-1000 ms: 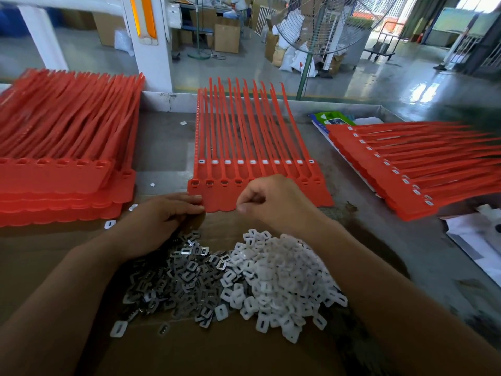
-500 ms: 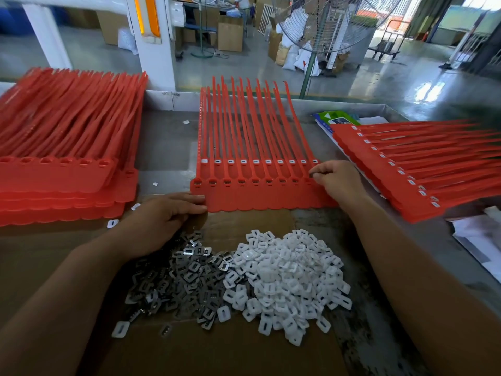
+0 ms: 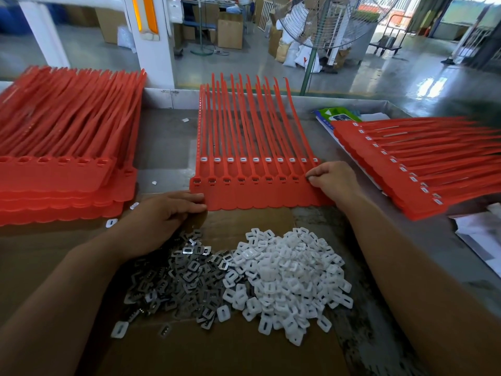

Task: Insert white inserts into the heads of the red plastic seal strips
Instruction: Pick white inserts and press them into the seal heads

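Observation:
A sheet of joined red seal strips point(image 3: 257, 196) lies in the middle of the table, heads toward me, on top of another sheet whose heads carry white inserts point(image 3: 242, 159). My left hand point(image 3: 162, 221) rests with straight fingers on the sheet's near left corner. At the rightmost head, my right hand point(image 3: 333, 180) has its fingers curled and pinches a small insert, mostly hidden by the fingertips. Just in front of me is a pile of white inserts point(image 3: 290, 272).
A pile of grey metal clips point(image 3: 184, 280) lies left of the white pile, both on brown cardboard point(image 3: 230, 348). Stacks of red strip sheets sit at the left point(image 3: 59, 175) and at the right point(image 3: 406, 164). Papers point(image 3: 482, 234) lie at the right edge.
My right hand went from above the white pile to the sheet's right end, then shifted slightly down onto the rightmost head. My left hand stayed on the left corner.

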`<state>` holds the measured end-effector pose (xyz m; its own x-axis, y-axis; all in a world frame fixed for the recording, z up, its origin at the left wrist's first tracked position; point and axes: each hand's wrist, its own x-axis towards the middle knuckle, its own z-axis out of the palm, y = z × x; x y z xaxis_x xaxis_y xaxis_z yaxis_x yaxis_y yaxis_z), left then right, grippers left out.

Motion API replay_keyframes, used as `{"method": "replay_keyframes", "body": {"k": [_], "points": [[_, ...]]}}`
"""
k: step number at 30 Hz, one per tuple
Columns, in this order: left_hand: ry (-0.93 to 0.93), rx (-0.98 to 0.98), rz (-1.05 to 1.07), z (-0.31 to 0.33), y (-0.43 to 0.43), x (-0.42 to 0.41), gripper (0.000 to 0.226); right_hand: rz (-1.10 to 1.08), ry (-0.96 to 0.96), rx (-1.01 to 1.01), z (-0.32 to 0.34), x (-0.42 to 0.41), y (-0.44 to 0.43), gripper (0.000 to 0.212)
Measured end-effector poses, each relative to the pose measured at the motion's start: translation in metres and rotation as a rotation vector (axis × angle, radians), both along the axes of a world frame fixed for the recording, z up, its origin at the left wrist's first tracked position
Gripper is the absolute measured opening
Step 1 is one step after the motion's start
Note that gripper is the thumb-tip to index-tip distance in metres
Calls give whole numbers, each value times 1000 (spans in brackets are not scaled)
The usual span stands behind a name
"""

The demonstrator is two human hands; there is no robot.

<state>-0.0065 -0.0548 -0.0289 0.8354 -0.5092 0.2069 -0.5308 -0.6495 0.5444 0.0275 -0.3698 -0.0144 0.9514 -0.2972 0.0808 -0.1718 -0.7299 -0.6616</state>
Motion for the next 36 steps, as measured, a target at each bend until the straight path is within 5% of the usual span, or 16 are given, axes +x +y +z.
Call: {"method": "replay_keyframes", "body": {"k": [9,26,36], "points": [[9,5,5,1,0,0,41,-124,17,222,5,7,0,21],[26,5,16,1,0,0,41,-108,14,145,6,2,1,12],[37,7,13,0,1,0,42,474,-23,-12,37,-43,68,9]]}}
